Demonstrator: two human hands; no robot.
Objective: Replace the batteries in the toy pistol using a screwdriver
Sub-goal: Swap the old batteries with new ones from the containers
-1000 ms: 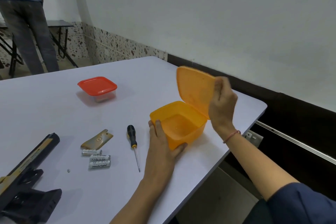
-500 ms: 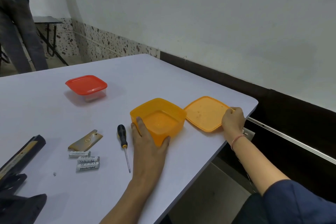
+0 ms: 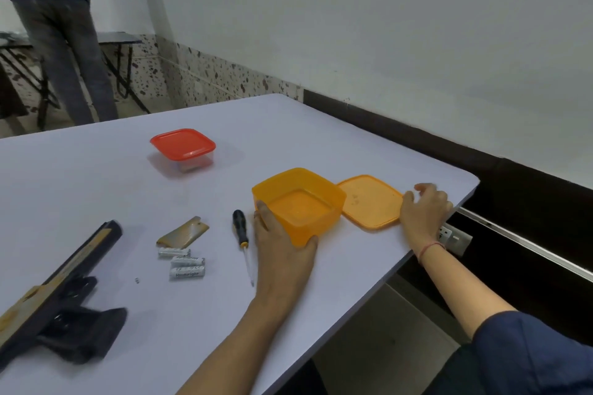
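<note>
The black and tan toy pistol [image 3: 61,292] lies on its side at the table's near left. Its tan battery cover [image 3: 184,232] rests nearby, with three silver batteries [image 3: 185,263] just in front of it and a tiny screw [image 3: 137,280] to their left. A black-handled screwdriver [image 3: 243,240] lies beside my left hand [image 3: 282,253], which grips the near corner of an open orange box [image 3: 300,205]. The box's orange lid [image 3: 369,200] lies flat to the right. My right hand [image 3: 423,212] hovers at the lid's right edge, fingers apart.
A clear box with a red lid [image 3: 183,147] stands farther back on the white table [image 3: 96,189]. The table's right edge runs just past my right hand, above a wall socket [image 3: 454,236]. A person [image 3: 57,29] stands at the far left by another table.
My right hand swung the orange lid down from upright, laid it flat beside the box, and now lifts off it. My left hand stays on the box.
</note>
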